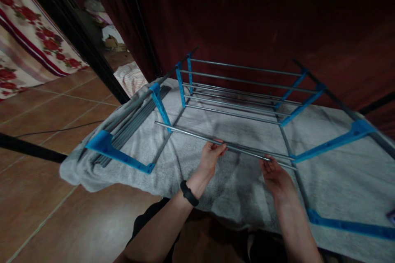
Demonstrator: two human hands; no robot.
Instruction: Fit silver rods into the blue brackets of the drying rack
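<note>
A partly built rack of grey metal rods (243, 86) and blue plastic brackets (298, 109) lies on a grey towel (240, 176). My left hand (211, 158), with a black band on its wrist, pinches a long grey rod (185, 130) near its middle. Further right, my right hand (276, 174) has its fingers curled round the same pair of rods. The right ends of these rods meet a blue bracket (333, 143). The left end of the held rod hangs free near another blue bracket (160, 104).
A bundle of spare grey rods (132, 125) lies at the towel's left edge beside a blue bracket (117, 154). Brown floor tiles (46, 111) spread to the left. A flowered cloth (24, 37) hangs at far left. A dark red wall stands behind.
</note>
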